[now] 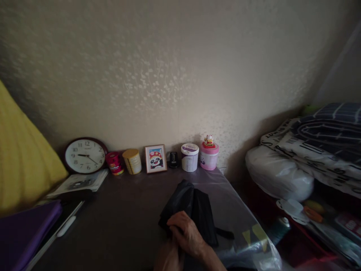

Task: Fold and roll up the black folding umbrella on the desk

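A black umbrella [201,214], its fabric loosely folded, lies on the dark table toward the front. Its strap [225,233] sticks out to the right over the tabletop. My right hand [187,231] is closed, fingers curled, at the near side of the black fabric. Just below and left of it is my left hand [168,256], partly covered by the right one and dim. The left fingers are hidden, so their grip does not show. The umbrella's near end is also behind my hands.
Along the wall stand an oval clock [85,156], a red tin [115,164], a yellow-lidded can [132,162], a framed panda picture [155,159], a white tub [190,158] and a pink tub [209,157] bearing a cat figurine. Purple folder [31,233] left; bedding [324,139] right, beyond the table edge.
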`<state>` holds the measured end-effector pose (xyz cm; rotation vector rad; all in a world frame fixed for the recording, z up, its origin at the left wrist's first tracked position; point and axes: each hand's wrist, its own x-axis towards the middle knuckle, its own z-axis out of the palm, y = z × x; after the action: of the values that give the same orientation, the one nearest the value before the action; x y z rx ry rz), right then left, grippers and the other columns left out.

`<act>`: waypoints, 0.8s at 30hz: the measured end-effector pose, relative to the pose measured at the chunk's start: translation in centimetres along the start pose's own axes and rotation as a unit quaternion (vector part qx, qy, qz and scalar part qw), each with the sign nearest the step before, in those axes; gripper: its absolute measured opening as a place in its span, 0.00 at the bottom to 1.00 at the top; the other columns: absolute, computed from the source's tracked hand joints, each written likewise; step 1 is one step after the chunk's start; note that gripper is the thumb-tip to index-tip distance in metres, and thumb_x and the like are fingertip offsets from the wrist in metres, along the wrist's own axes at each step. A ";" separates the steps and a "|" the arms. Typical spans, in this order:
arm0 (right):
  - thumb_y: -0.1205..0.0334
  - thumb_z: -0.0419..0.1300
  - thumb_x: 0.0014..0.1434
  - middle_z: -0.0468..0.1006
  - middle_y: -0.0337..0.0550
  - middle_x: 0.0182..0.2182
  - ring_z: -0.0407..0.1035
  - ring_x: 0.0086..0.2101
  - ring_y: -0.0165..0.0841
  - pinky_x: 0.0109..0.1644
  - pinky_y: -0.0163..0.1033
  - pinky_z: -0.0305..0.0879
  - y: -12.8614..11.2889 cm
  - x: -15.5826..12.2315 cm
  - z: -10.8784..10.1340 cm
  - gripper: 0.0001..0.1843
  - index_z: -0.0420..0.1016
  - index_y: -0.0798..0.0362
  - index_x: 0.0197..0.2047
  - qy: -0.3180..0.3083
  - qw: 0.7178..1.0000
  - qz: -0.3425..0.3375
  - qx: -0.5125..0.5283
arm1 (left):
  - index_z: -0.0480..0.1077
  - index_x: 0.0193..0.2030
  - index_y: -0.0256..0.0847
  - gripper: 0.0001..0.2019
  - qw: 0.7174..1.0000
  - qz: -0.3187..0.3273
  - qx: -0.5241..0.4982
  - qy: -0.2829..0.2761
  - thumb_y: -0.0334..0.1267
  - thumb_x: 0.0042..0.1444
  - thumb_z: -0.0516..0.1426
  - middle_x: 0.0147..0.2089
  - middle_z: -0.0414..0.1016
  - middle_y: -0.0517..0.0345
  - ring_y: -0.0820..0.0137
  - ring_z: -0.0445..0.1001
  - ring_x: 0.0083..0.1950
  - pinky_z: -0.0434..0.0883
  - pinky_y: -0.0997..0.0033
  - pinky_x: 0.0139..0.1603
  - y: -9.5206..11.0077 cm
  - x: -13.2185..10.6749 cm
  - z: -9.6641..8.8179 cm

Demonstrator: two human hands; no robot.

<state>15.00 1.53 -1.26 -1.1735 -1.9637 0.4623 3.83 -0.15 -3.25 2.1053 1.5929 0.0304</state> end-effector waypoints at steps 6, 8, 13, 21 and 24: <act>0.62 0.47 0.60 0.69 0.45 0.51 0.62 0.51 0.35 0.55 0.46 0.59 5.8 -1.1 -1.1 0.15 0.70 0.48 0.47 0.124 0.986 0.080 -0.079 | 0.27 0.65 0.36 0.37 1.000 0.007 -0.008 -0.008 0.29 0.53 0.48 0.48 0.73 0.49 0.67 0.73 0.42 0.65 0.73 0.39 0.1 0.1 0.2; 0.61 0.48 0.60 0.65 0.45 0.55 0.58 0.54 0.36 0.57 0.48 0.56 7.4 -0.3 -1.1 0.16 0.68 0.48 0.50 0.111 0.985 0.068 -0.111 | 0.27 0.65 0.37 0.38 1.000 0.001 -0.005 -0.020 0.29 0.53 0.48 0.48 0.72 0.49 0.67 0.73 0.42 0.65 0.73 0.39 0.0 0.3 0.3; 0.60 0.49 0.60 0.64 0.45 0.55 0.53 0.57 0.37 0.59 0.49 0.51 9.3 3.7 -1.0 0.16 0.69 0.49 0.49 0.060 0.984 0.030 -0.165 | 0.25 0.64 0.37 0.38 0.999 -0.005 -0.006 -0.047 0.31 0.54 0.47 0.49 0.72 0.48 0.66 0.73 0.41 0.65 0.73 0.37 -0.2 0.9 0.4; 0.61 0.48 0.61 0.73 0.39 0.48 0.59 0.54 0.34 0.58 0.47 0.48 11.4 9.7 -1.9 0.13 0.73 0.45 0.44 -0.016 0.964 0.073 -0.255 | 0.24 0.64 0.36 0.38 0.997 -0.053 -0.006 -0.050 0.34 0.55 0.48 0.53 0.69 0.46 0.65 0.72 0.46 0.64 0.70 0.41 -0.4 1.4 1.3; 0.62 0.47 0.61 0.70 0.46 0.51 0.57 0.55 0.38 0.59 0.50 0.45 10.9 10.1 -2.0 0.15 0.71 0.50 0.47 0.017 0.955 0.102 -0.277 | 0.25 0.65 0.35 0.37 0.997 -0.051 -0.024 -0.046 0.35 0.56 0.47 0.54 0.68 0.45 0.66 0.71 0.46 0.64 0.70 0.43 -0.3 1.2 1.2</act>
<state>20.17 15.53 -2.60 -1.7307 -2.0107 -0.0220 4.31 0.56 -4.73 1.9583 1.6269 -0.0608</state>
